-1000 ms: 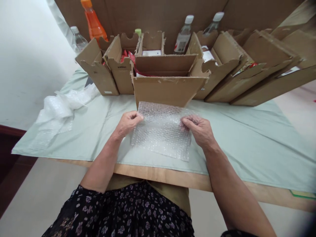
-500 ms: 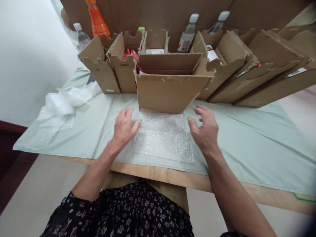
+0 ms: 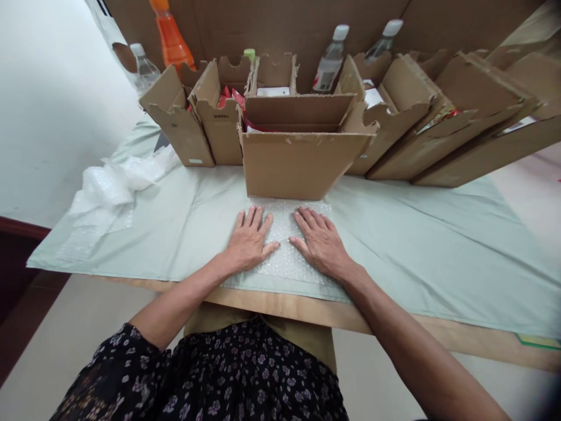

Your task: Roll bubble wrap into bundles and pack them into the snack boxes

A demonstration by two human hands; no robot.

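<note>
A sheet of clear bubble wrap (image 3: 284, 260) lies on the pale green cloth in front of me. My left hand (image 3: 249, 241) rests flat on its left part, fingers spread and thumb pointing inward. Flat on the right part lies my right hand (image 3: 319, 241), its fingers also stretched out. A small gap separates the two thumbs. Just beyond the fingertips stands a wide cardboard box (image 3: 302, 166) with an open top. The hands cover part of the sheet.
Crumpled bubble wrap (image 3: 103, 190) lies at the left on the cloth (image 3: 416, 245). Behind stand several open cardboard boxes (image 3: 182, 131). Farther back are an orange bottle (image 3: 173, 41) and clear bottles, one with a white cap (image 3: 329, 64). A wooden table edge (image 3: 280, 304) runs nearest my body.
Both hands have come down and inward from above the sides of the bubble wrap. They now lie flat on it with fingers spread. The boxes have stayed in place.
</note>
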